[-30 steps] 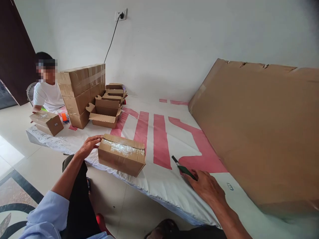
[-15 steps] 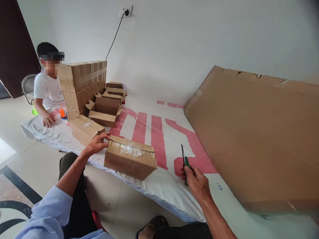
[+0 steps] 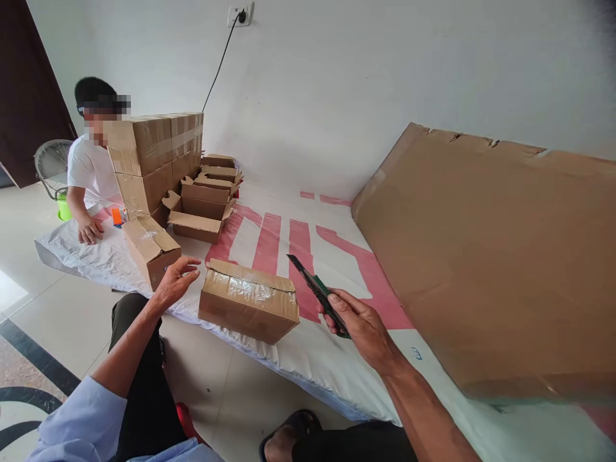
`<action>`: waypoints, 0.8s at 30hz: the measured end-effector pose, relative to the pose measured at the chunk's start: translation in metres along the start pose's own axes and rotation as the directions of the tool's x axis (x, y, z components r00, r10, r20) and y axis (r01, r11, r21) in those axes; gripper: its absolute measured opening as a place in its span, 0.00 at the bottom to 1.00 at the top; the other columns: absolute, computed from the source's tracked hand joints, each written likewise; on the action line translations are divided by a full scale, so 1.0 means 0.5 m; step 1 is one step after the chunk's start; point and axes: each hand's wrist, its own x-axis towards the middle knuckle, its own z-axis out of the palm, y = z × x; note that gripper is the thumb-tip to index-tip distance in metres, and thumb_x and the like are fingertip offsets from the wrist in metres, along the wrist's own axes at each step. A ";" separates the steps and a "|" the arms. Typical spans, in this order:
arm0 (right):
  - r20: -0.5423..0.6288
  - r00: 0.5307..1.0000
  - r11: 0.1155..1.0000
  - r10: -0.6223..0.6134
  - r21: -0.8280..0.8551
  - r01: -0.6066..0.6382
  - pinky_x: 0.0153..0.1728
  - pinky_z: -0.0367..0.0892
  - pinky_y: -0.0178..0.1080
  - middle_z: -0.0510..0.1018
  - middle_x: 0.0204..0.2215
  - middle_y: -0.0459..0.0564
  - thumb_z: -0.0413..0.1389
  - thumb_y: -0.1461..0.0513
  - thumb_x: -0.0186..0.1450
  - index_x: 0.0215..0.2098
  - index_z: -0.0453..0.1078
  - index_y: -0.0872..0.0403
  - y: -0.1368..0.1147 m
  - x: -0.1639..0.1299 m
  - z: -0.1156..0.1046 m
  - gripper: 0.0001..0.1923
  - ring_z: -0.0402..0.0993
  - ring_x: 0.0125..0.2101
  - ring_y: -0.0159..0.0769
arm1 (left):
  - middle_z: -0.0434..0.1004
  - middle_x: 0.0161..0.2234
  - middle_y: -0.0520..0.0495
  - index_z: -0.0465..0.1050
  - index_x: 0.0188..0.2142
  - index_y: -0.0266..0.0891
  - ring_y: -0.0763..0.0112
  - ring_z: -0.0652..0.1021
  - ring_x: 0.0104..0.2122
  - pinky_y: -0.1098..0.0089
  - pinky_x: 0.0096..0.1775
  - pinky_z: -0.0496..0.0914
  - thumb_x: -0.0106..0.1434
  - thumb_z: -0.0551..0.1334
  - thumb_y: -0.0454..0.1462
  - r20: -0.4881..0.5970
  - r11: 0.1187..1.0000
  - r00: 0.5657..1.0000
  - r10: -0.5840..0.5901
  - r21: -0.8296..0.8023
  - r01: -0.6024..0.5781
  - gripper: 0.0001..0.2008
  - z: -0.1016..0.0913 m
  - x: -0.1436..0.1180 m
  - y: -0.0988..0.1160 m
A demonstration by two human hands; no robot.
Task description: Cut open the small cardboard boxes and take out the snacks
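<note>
Head view: taped brown cardboard box (image 3: 249, 308), seal uncut; right hand (image 3: 362, 324) gripping green utility knife (image 3: 319, 294), blade out; left hand (image 3: 176, 281) open beside box.

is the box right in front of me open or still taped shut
Shut. The taped box lies flat on the white sheet, flaps closed under clear tape. The right hand holds the utility knife.

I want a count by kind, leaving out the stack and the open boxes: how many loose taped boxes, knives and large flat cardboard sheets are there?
Loose taped boxes: 2
Utility knife, held in the right hand: 1
Large flat cardboard sheet: 1
Total: 4
</note>
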 end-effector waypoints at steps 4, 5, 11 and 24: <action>0.179 0.984 0.991 -0.003 -0.134 0.027 0.23 0.67 0.38 0.76 0.27 0.44 0.66 0.39 0.61 0.47 0.78 0.51 -0.080 0.012 0.010 0.29 0.65 0.22 0.32 | 0.84 0.48 0.42 0.81 0.45 0.40 0.58 0.81 0.45 0.64 0.43 0.74 0.59 0.69 0.49 0.158 0.993 0.985 -0.067 -0.085 0.081 0.19 0.010 0.029 0.015; 0.218 0.976 0.985 -0.012 -0.167 0.050 0.24 0.67 0.38 0.75 0.27 0.44 0.66 0.39 0.61 0.47 0.79 0.51 -0.095 0.016 0.015 0.28 0.65 0.22 0.32 | 0.85 0.45 0.43 0.81 0.44 0.40 0.59 0.81 0.43 0.64 0.42 0.73 0.58 0.70 0.49 0.177 0.991 0.980 -0.088 -0.085 0.105 0.19 0.013 0.035 0.015; 0.337 0.935 0.928 -0.110 -0.302 0.218 0.34 0.71 0.40 0.84 0.34 0.49 0.63 0.42 0.64 0.44 0.84 0.50 -0.154 0.046 0.052 0.23 0.75 0.32 0.40 | 0.85 0.45 0.44 0.81 0.43 0.40 0.58 0.82 0.48 0.63 0.50 0.72 0.57 0.74 0.47 0.258 0.975 0.965 -0.055 -0.193 0.107 0.18 0.019 0.042 0.010; 0.275 0.957 0.955 -0.090 -0.250 0.162 0.29 0.71 0.40 0.82 0.29 0.49 0.64 0.39 0.62 0.45 0.84 0.53 -0.141 0.061 0.085 0.29 0.73 0.28 0.38 | 0.85 0.48 0.46 0.82 0.44 0.43 0.60 0.80 0.48 0.67 0.44 0.73 0.57 0.71 0.49 0.319 0.950 0.942 -0.107 -0.245 0.191 0.19 0.032 0.043 0.019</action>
